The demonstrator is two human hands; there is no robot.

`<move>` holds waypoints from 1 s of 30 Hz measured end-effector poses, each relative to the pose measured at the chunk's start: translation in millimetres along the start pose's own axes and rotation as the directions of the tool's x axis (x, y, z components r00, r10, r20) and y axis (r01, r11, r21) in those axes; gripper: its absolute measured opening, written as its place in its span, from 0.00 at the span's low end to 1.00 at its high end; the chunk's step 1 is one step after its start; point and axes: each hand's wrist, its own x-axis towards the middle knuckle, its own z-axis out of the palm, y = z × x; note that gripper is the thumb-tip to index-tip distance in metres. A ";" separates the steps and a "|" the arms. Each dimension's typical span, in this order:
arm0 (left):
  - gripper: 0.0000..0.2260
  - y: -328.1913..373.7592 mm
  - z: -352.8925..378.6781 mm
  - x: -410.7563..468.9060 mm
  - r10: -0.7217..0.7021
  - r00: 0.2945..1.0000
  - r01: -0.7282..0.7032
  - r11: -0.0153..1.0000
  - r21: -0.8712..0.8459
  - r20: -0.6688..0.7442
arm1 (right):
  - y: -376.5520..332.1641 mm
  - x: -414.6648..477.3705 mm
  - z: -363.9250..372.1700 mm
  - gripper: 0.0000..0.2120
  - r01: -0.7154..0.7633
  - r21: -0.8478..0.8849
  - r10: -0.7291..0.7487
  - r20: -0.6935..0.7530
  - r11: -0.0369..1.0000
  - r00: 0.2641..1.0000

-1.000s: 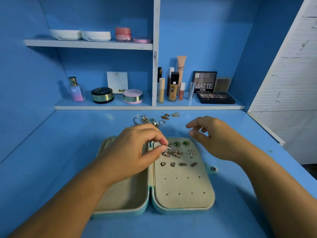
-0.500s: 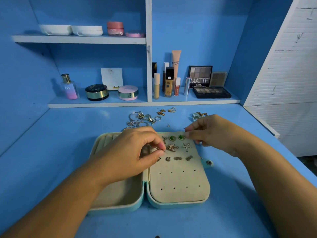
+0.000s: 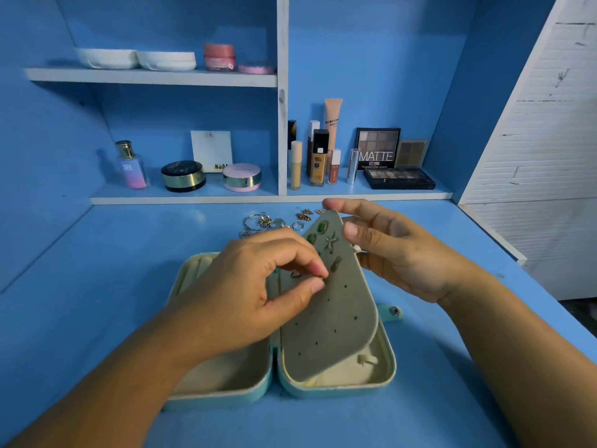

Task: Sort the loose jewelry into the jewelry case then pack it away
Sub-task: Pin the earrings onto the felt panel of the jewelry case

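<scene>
While the right hand (image 3: 403,250) holds the earring panel (image 3: 332,318) tilted up, left hand (image 3: 255,286) pinches a small stud (image 3: 319,278) at its face.
Right thumb and fingers grip the panel's far corner. Jewelry case (image 3: 389,367) lies open on the blue desk (image 3: 113,286); loose jewelry (image 3: 274,223) sits just behind it, near the shelf (image 3: 193,199) edge.

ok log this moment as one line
left hand: pinches small earring at earring panel | right hand: holds panel's top edge, tilted up from open jewelry case | loose jewelry: lying behind case
</scene>
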 end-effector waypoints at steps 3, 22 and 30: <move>0.03 2.1 0.5 -0.5 0.007 1.000 -0.009 0.998 -0.066 -0.021 | 0.3 -0.4 1.7 0.32 0.016 -0.010 -0.016 -0.004 1.000 1.000; 0.04 11.2 8.4 -2.0 -0.041 0.996 0.028 0.985 -0.171 -0.076 | 3.0 0.5 4.2 0.34 0.034 0.054 -0.035 0.016 0.998 0.999; 0.03 12.7 6.6 -2.0 -0.029 0.998 0.023 0.994 -0.104 -0.059 | 2.1 0.0 5.7 0.34 0.037 0.060 -0.038 0.024 0.998 0.999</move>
